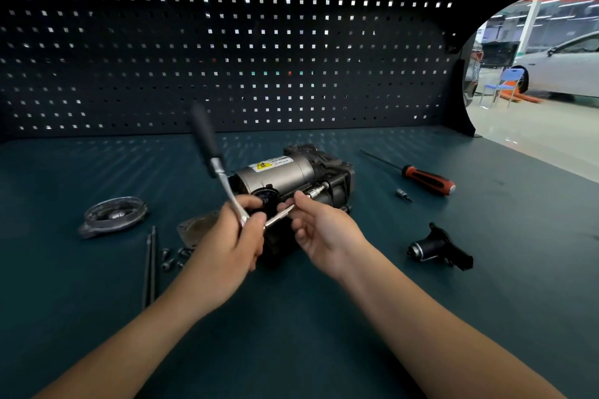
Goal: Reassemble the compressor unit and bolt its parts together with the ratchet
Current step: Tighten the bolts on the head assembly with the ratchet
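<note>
Single head-worn view, forward and down (wide-angle), close over the workbench.

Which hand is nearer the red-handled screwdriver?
Right. The right hand pinches the extension bar left of the screwdriver; the left hand, holding the ratchet, is farther left.

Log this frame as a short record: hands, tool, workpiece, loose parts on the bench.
left hand: grips ratchet at its head, handle pointing up
right hand: pinches extension bar running to the compressor unit
loose left: round cover, two long bolts, small bolts
loose right: screwdriver, bit, black fitting
</note>
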